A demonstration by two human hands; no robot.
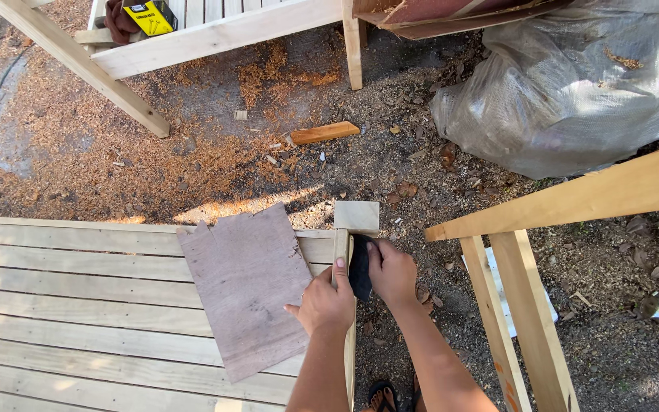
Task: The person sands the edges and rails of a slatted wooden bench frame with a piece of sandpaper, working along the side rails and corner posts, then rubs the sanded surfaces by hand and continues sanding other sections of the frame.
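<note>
My left hand (326, 302) grips the upright edge rail (341, 246) of a slatted pale wood platform (78, 297), thumb pointing up along the rail. My right hand (392, 271) presses a black abrasive pad (360, 267) against the rail's outer side, just below the square post top (356, 216). A worn brownish plywood sheet (245, 290) lies flat on the slats, touching my left hand's side.
A bare wooden frame (512, 305) stands at the right, and a bulging grey plastic sack (566, 84) sits behind it. Sawdust covers the ground, with a wood offcut (324, 132). Another slatted piece (215, 30) carries a yellow box (150, 15). My sandalled foot (381, 397) is below.
</note>
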